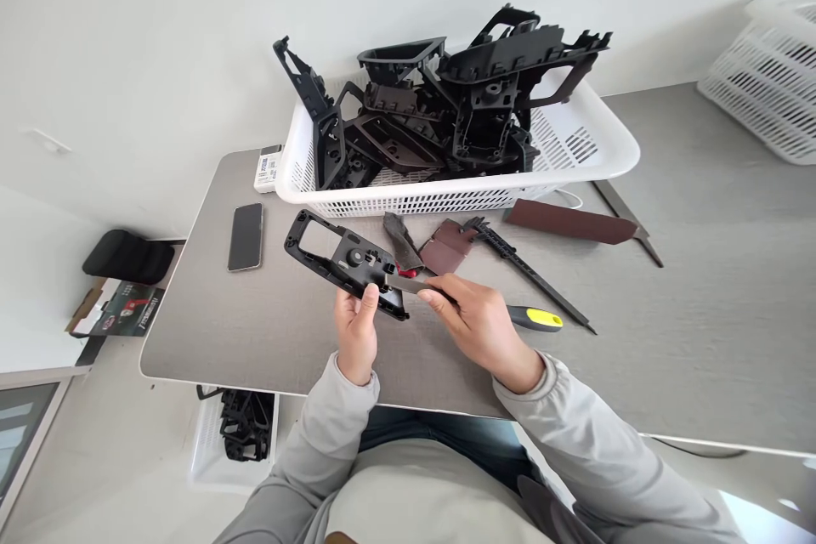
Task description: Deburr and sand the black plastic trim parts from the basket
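Fingers of the left hand are closed on the near edge of a black moulded trim panel, thumb on top, holding it tilted over the tabletop, just in front of the left half of the big white slatted basket. Fingers of the right hand, in front of the basket's middle, are wrapped narrowly round a flat hand file; its black-and-yellow handle pokes out past the palm, and its blade reaches the panel's clipped end, though I cannot tell how firmly it presses there

Inside the basket, similar black plastic parts lie heaped above the rim. Close along the basket's front are a dark grey rag, a folded brown sandpaper square, a black caliper slanting away from it, and a brown sandpaper strip lying partly over a bare metal bar. Left of the basket sit a small white box and, nearer the person, a phone. Well right of the basket stands another white basket; below and left of it, a white bin holds more black parts
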Tool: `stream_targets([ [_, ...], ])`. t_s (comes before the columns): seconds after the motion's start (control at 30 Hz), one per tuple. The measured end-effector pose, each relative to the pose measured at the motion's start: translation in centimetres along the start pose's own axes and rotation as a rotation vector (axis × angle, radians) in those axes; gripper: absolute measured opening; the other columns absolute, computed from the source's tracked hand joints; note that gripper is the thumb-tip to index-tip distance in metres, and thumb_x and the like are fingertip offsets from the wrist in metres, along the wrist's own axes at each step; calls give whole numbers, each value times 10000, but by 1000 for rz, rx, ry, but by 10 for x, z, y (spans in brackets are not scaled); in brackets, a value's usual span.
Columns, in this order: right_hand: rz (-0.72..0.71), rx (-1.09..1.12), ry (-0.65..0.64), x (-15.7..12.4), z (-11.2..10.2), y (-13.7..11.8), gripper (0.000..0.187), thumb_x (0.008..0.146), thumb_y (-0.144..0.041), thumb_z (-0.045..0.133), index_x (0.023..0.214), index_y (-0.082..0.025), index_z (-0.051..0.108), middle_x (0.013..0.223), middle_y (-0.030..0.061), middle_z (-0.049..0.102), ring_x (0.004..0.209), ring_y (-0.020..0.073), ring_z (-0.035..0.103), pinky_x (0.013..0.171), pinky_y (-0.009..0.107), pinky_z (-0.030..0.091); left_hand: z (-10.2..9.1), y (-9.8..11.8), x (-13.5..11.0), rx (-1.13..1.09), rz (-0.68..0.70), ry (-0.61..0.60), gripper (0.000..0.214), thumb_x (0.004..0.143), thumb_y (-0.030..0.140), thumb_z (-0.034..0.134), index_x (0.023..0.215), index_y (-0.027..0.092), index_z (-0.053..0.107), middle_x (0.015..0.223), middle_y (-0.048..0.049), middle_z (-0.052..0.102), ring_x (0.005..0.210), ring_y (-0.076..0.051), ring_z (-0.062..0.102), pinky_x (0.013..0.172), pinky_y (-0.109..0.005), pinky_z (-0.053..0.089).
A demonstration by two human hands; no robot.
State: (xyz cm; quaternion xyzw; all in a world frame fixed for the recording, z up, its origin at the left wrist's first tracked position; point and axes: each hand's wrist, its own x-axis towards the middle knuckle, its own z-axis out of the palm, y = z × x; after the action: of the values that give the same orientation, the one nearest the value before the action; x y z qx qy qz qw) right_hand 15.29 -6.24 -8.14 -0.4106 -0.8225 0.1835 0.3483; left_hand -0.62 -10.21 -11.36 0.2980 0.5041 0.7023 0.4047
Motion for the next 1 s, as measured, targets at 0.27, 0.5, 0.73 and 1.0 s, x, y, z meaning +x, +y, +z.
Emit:
stream_targets([
  [0.27, 28, -17, -30, -3, 2, -4, 475, 1025, -489, 359, 932, -169, 698, 755, 78, 731, 645, 191, 675, 582, 281, 445, 2, 1, 0, -38, -13, 5, 349, 776, 477, 756, 1022, 236, 698, 1072, -47, 736, 1036, -211, 665, 947, -341, 484],
  [0.5, 86, -1, -40, -3, 2, -3, 514, 1020, -522, 334, 944, -174, 704, 794, 95, 742, 683, 209, 687, 602, 299, 464, 3, 3, 0, -50, -34, 10, 368, 764, 478, 765, 1037, 237, 710, 1080, -48, 735, 1055, -222, 659, 984, -367, 463],
  [0.73, -12, 40, -64, -4, 2, -4, 456, 1023, -482, 370, 977, -164, 694, 806, 89, 745, 699, 201, 700, 612, 291, 489, 8, 11, 1, -184, -90, -19, 361, 727, 489, 792, 996, 257, 726, 1023, -32, 748, 960, -199, 681, 917, -353, 508],
  [1.0, -122, 215, -189, -5, -1, -5, 396, 1010, -459, 421, 1072, -171, 685, 974, 128, 724, 832, 210, 710, 696, 319, 568, 5, 19, 3, -266, -222, -46, 408, 705, 484, 785, 1051, 279, 716, 1060, -38, 747, 950, -226, 691, 893, -386, 514],
])
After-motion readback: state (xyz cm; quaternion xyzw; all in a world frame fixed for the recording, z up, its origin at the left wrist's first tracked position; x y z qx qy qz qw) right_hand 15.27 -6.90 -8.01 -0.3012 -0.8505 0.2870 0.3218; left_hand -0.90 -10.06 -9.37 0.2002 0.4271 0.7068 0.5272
